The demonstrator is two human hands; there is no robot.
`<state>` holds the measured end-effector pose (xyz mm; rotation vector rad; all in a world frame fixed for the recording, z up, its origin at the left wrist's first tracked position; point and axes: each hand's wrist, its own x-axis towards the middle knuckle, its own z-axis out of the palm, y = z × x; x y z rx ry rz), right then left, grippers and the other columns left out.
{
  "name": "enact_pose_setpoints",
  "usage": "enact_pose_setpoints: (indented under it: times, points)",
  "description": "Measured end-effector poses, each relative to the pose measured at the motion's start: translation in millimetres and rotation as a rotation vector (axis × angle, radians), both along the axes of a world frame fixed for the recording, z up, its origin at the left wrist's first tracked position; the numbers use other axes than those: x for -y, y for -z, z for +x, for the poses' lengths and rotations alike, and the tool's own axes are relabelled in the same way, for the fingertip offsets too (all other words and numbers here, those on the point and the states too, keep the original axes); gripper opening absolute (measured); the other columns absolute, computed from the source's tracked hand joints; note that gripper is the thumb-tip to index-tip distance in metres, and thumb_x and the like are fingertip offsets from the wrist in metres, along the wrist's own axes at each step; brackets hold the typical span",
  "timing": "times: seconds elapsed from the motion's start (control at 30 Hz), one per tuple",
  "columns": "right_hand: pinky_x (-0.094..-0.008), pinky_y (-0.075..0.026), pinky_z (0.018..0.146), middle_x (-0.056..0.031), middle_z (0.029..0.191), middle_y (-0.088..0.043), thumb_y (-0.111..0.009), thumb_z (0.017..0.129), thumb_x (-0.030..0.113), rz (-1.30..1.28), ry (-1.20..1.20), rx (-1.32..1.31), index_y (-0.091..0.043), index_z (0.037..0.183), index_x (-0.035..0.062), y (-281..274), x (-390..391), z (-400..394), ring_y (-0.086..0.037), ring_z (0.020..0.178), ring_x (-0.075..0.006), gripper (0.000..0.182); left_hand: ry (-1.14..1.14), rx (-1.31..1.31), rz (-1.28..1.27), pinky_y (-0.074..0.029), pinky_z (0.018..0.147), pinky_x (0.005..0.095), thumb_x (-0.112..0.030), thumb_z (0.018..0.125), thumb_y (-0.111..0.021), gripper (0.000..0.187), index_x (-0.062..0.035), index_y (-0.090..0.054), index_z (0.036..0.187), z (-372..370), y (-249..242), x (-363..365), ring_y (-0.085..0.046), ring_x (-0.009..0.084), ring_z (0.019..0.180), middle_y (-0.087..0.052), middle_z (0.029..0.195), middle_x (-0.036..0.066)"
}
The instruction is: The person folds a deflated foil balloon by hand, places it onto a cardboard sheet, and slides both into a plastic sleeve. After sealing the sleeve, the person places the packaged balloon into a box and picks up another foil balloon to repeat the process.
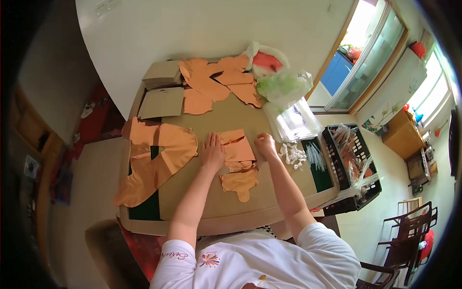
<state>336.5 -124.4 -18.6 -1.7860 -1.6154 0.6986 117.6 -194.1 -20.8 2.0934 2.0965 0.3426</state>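
A folded piece of shiny orange fabric (239, 150) lies in front of me, with a narrower lobed part of it (239, 182) spread toward my body. My left hand (213, 151) rests on its left edge, fingers stretched out and flat. Just off the right edge, my right hand (265, 145) is closed, knuckles up; whatever its fingers may hold is hidden. To the left, another orange fabric garment (166, 154) lies spread across the table's side. More orange garments (216, 82) are heaped at the far side.
Cardboard sheets (161, 103) are stacked at the far left. Plastic bags (293, 123) lie at the far right, near small white pieces (292, 156) and thin transparent strips (315, 157). A black crate (356, 139) with bagged items stands beyond the table's right edge.
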Motion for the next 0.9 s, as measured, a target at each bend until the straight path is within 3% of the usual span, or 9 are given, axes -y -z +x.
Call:
enact_pose_setpoints:
  times: [0.03, 0.1, 0.2, 0.3, 0.47, 0.7, 0.8, 0.87, 0.9]
  points:
    - [-0.0339, -0.053, 0.074, -0.0129, 0.088, -0.071, -0.068, 0.078, 0.02, 0.095, -0.001, -0.008, -0.066, 0.103, 0.0029, 24, -5, 16, -0.068, 0.082, -0.0226, 0.03, -0.003, -0.008, 0.001, -0.018, 0.116, 0.0469, -0.03, 0.1, -0.028, 0.054, -0.0024, -0.025, 0.147, -1, 0, 0, -0.017, 0.0263, 0.144, -0.021, 0.154, 0.013]
    - [-0.0323, -0.052, 0.068, -0.0115, 0.081, -0.07, -0.066, 0.08, 0.017, 0.089, 0.073, -0.063, -0.065, 0.103, 0.0051, 1, 30, 33, -0.066, 0.075, -0.0191, 0.026, -0.013, 0.002, 0.02, -0.019, 0.115, 0.0476, -0.03, 0.1, -0.03, 0.054, -0.0021, -0.026, 0.146, -2, 4, 2, -0.019, 0.027, 0.143, -0.023, 0.154, 0.013]
    - [-0.026, -0.038, 0.047, -0.0029, 0.071, -0.065, -0.06, 0.087, 0.011, 0.13, 0.048, -0.195, -0.061, 0.106, 0.0063, -19, 84, 82, -0.049, 0.056, -0.0063, 0.019, 0.022, 0.053, 0.117, -0.021, 0.114, 0.0479, -0.028, 0.098, -0.039, 0.053, -0.0011, -0.03, 0.144, -2, 7, 8, -0.022, 0.0286, 0.142, -0.025, 0.153, 0.014]
    - [-0.0196, -0.044, 0.061, -0.0034, 0.082, -0.067, -0.061, 0.09, 0.007, 0.078, 0.003, -0.351, -0.06, 0.107, 0.003, -52, 129, 141, -0.057, 0.073, -0.0053, 0.017, 0.185, 0.107, 0.27, -0.023, 0.113, 0.0482, -0.026, 0.096, -0.046, 0.055, -0.0025, -0.032, 0.143, 6, 1, 26, -0.023, 0.0298, 0.141, -0.027, 0.151, 0.014]
    - [-0.0202, -0.048, 0.067, -0.0029, 0.089, -0.067, -0.061, 0.089, 0.003, -0.18, -0.117, -0.632, -0.058, 0.108, 0.0021, -82, 167, 198, -0.06, 0.078, -0.0065, 0.02, 0.522, 0.125, 0.246, -0.022, 0.114, 0.0476, -0.028, 0.094, -0.05, 0.052, -0.0075, -0.039, 0.141, 47, -12, 77, -0.025, 0.029, 0.14, -0.031, 0.15, 0.014]
    - [-0.0215, -0.048, 0.071, -0.0054, 0.093, -0.068, -0.063, 0.089, 0.008, -0.126, -0.209, -0.716, -0.058, 0.11, 0.0033, -41, 137, 110, -0.06, 0.083, -0.0082, 0.022, 0.559, -0.055, 0.232, -0.032, 0.11, 0.0442, -0.03, 0.094, -0.052, 0.051, -0.0074, -0.041, 0.139, 54, -8, 89, -0.038, 0.0254, 0.134, -0.041, 0.144, 0.012]
    - [-0.0233, -0.048, 0.066, -0.0067, 0.089, -0.068, -0.064, 0.089, 0.011, -0.191, -0.205, -0.629, -0.058, 0.112, 0.004, -24, 124, 64, -0.06, 0.077, -0.0104, 0.025, 0.665, 0.724, 0.127, -0.041, 0.103, 0.038, -0.026, 0.098, -0.047, 0.045, -0.0069, -0.041, 0.138, 60, 53, 77, -0.047, 0.0219, 0.125, -0.046, 0.138, 0.009]
    - [-0.0308, -0.05, 0.078, -0.011, 0.102, -0.067, -0.064, 0.087, 0.01, -0.098, -0.144, -0.175, -0.058, 0.118, 0.0071, -28, 125, 45, -0.062, 0.09, -0.0189, 0.032, 0.537, 1.054, -0.073, -0.043, 0.101, 0.0357, -0.023, 0.098, -0.047, 0.044, -0.0067, -0.04, 0.138, 57, 39, 80, -0.049, 0.0214, 0.121, -0.048, 0.135, 0.009]
    - [-0.0341, -0.048, 0.084, -0.0118, 0.108, -0.065, -0.063, 0.087, 0.011, 0.126, -0.209, -0.074, -0.058, 0.121, 0.0089, -25, 127, 38, -0.06, 0.097, -0.0218, 0.034, 0.429, 1.172, -0.205, -0.043, 0.1, 0.0349, -0.021, 0.097, -0.048, 0.044, -0.0066, -0.039, 0.138, 54, 19, 86, -0.05, 0.0216, 0.12, -0.049, 0.134, 0.01]
